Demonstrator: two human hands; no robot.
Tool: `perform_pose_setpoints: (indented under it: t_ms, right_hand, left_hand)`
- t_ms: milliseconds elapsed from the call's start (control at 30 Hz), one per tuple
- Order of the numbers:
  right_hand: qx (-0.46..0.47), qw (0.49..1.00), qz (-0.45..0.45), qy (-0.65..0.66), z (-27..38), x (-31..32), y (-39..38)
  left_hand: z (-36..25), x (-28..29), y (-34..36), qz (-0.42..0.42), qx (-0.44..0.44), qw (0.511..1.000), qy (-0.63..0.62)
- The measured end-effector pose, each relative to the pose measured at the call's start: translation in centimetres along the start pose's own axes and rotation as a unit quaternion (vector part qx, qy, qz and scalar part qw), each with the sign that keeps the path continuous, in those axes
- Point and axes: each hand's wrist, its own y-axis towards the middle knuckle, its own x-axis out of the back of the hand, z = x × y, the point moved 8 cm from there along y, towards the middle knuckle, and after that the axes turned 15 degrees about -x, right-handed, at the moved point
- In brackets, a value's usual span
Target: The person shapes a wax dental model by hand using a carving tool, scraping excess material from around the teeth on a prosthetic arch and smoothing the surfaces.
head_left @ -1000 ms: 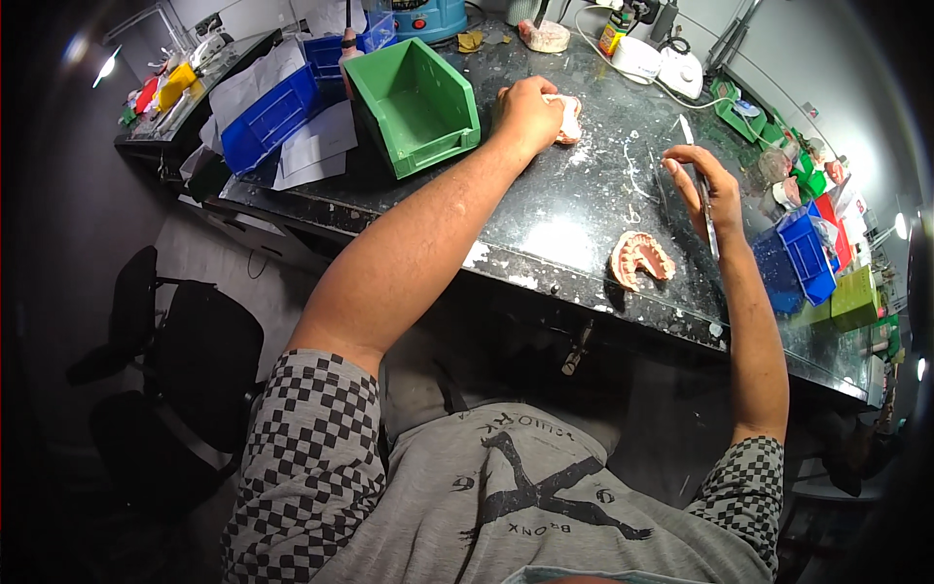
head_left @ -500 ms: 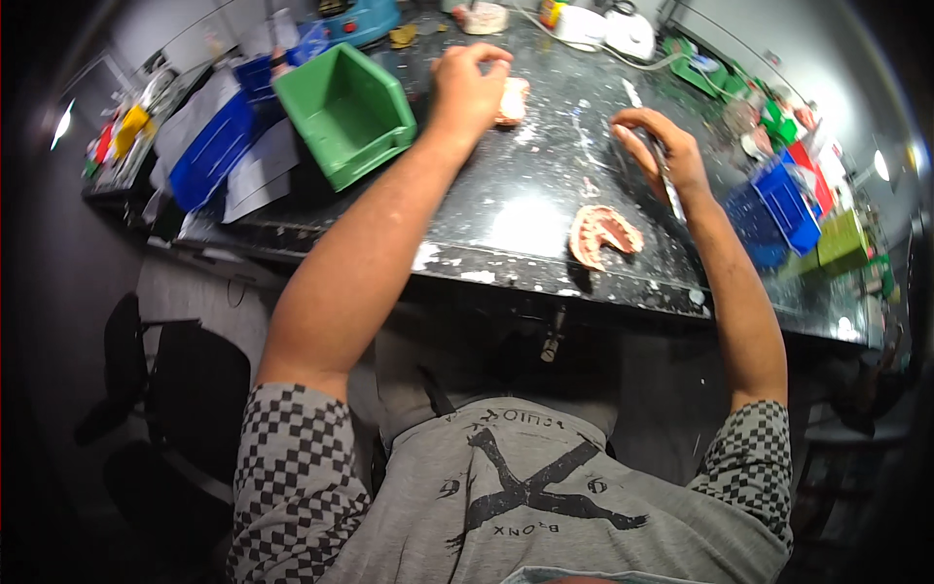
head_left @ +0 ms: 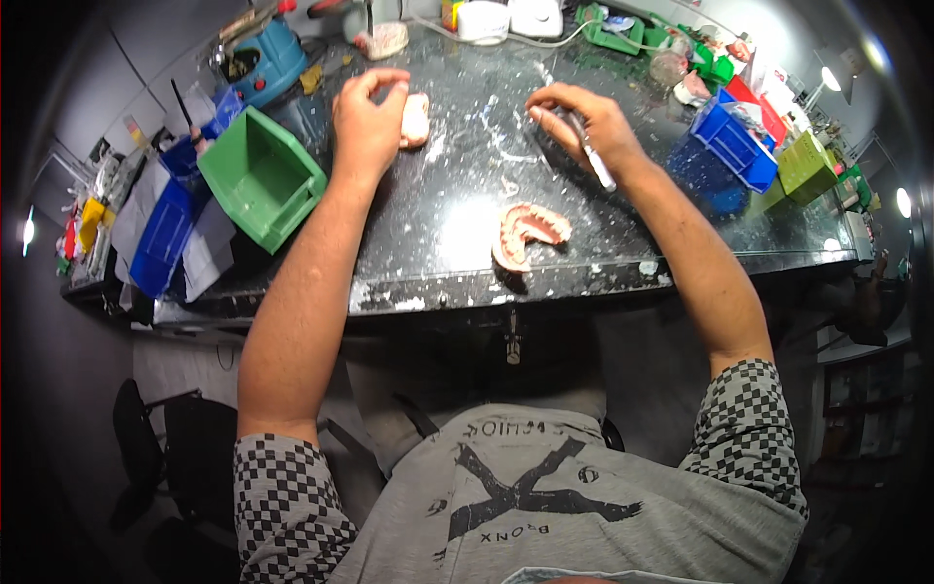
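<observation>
My left hand (head_left: 370,122) rests on the dark bench with bent fingers, a gap showing between thumb and forefinger. Just right of it lies a small pale pink dental cast (head_left: 416,122), partly hidden by the hand. Held like a pen in my right hand (head_left: 592,127) is a slim silver-white hand tool (head_left: 598,167), its far end pointing away from me and too blurred to make out. Between my forearms, close to the front edge, sits a horseshoe-shaped pink dental cast (head_left: 511,238) with a row of teeth. Neither hand touches that one.
A green bin (head_left: 263,180) stands left of my left forearm, with a blue bin (head_left: 161,238) beyond it. On the right are another blue bin (head_left: 735,141) and a yellow-green box (head_left: 808,165). A blue machine (head_left: 263,63) and a cable (head_left: 545,43) lie at the back.
The whole view has shifted, so bench and hands appear further left. My left hand keeps its place by the small cast. The tool in my right hand now slants more.
</observation>
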Motion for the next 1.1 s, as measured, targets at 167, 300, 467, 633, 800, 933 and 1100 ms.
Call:
perform_pose_setpoints:
  t_ms: [167, 300, 467, 633, 800, 933, 1100]
  right_hand:
    - [0.032, 0.999, -0.015, -0.036, -0.1, 0.7, 0.4]
    - [0.023, 0.999, -0.021, -0.033, -1.5, 2.1, 2.2]
    - [-0.051, 0.998, -0.015, -0.045, -5.7, 3.9, 7.3]
    - [-0.089, 0.980, -0.150, 0.095, -8.9, 4.9, 7.0]
    - [-0.003, 0.991, -0.130, 0.014, -6.2, 2.7, 6.6]
    - [-0.016, 0.994, -0.103, 0.027, -5.1, 2.4, 6.0]
    - [0.038, 0.994, -0.095, 0.046, -3.9, 2.4, 6.1]
  left_hand:
    - [-4.1, 0.1, -0.5, 0.100, -0.070, 0.964, 0.236]
    - [-6.2, -0.5, -1.3, 0.190, -0.052, 0.913, 0.356]
    - [-3.6, -2.2, 0.2, 0.273, 0.008, 0.911, 0.309]
    - [-7.2, -5.5, 4.1, 0.238, -0.135, 0.945, 0.181]
    - [-10.1, -3.9, 3.6, 0.102, -0.245, 0.958, 0.111]
    - [-4.8, -4.7, 2.8, 0.019, 0.074, 0.962, -0.261]
    - [-1.3, -5.5, 1.1, -0.046, 0.275, 0.849, -0.448]
